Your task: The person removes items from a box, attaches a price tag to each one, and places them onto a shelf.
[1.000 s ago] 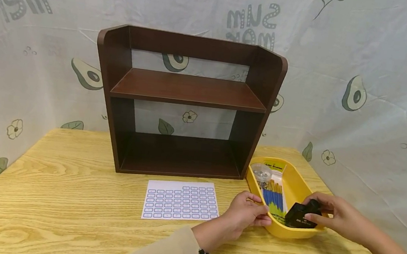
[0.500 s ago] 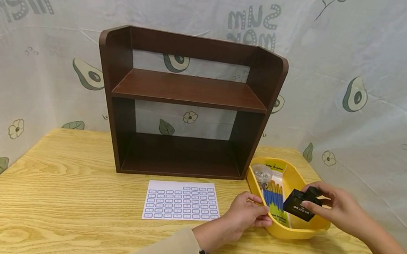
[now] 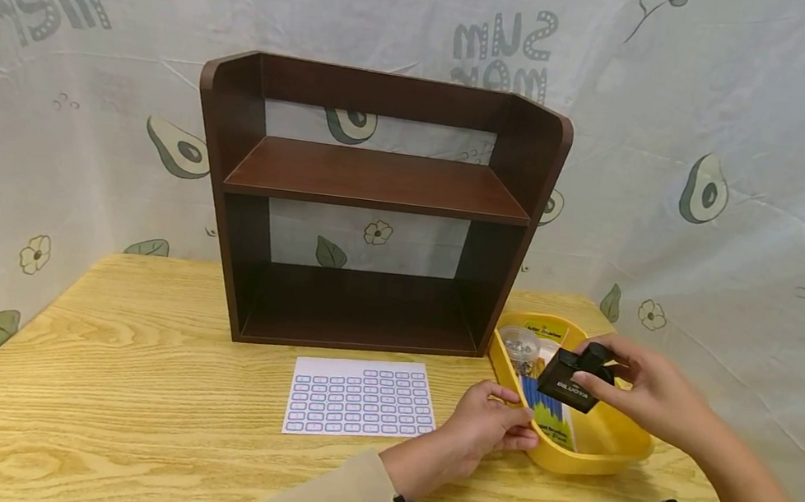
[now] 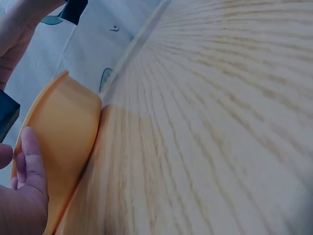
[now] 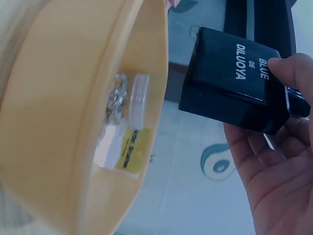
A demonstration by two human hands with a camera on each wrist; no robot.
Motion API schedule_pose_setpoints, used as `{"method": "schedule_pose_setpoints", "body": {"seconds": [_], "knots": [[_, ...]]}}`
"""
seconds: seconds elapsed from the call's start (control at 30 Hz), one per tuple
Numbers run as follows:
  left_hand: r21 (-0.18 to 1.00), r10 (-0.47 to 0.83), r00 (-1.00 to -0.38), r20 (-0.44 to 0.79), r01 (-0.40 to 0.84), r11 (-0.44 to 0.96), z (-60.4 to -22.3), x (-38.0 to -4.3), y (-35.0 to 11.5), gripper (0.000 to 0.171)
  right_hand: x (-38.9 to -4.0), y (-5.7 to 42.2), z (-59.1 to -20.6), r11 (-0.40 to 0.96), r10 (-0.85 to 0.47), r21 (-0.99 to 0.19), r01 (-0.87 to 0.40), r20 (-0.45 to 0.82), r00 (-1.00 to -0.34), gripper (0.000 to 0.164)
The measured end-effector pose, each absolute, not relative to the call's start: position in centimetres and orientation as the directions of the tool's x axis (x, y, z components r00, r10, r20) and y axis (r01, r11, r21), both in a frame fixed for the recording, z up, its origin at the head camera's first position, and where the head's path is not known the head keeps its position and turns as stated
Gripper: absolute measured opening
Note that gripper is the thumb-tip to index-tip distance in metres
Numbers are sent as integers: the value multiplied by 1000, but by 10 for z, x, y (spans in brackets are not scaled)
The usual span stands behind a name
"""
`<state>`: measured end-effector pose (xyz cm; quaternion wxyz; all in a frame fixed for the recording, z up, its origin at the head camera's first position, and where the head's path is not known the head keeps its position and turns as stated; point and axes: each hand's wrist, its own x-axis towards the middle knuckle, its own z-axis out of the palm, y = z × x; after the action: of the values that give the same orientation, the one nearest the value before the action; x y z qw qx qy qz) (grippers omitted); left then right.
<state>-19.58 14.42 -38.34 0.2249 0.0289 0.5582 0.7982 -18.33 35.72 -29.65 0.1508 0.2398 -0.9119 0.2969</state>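
Observation:
My right hand (image 3: 643, 390) holds a black square perfume bottle (image 3: 570, 382) over the yellow plastic bin (image 3: 575, 464). In the right wrist view, white lettering shows on the bottle (image 5: 230, 81), and my thumb and fingers grip it near its capped end. My left hand (image 3: 483, 422) grips the bin's near-left rim; the left wrist view shows fingers (image 4: 32, 161) against the outer wall. Inside the bin lie a pack of artist brushes (image 3: 555, 428) with blue handles and a clear round tub (image 3: 519, 343) of small shiny pieces. The bottle partly covers the brush pack.
A dark brown two-tier shelf (image 3: 381, 178) stands at the back of the wooden table (image 3: 133, 394), its right side close to the bin. A sheet of blue-framed labels (image 3: 361, 399) lies in front of it. A patterned cloth (image 3: 784, 104) hangs behind.
My right hand has lifted the perfume bottle from the bin's near end and carried it up and to the left. The left hand keeps its grip on the rim.

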Motion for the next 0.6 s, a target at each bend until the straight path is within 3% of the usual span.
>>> {"method": "schedule_pose_setpoints", "body": {"seconds": [0.13, 0.3, 0.6], "knots": [[923, 401, -894, -202, -310, -226, -382, -197, 138, 21, -186, 345, -293, 692, -362, -470, -548, 431, -827, 24], [968, 428, -881, -201, -245, -48, -382, -206, 118, 23, -188, 332, -290, 691, -369, -466, -553, 430, -824, 24], [978, 441, -896, -57, 40, 207, -374, -231, 55, 27, -192, 312, -288, 677, -386, -485, -554, 407, -828, 20]]}}
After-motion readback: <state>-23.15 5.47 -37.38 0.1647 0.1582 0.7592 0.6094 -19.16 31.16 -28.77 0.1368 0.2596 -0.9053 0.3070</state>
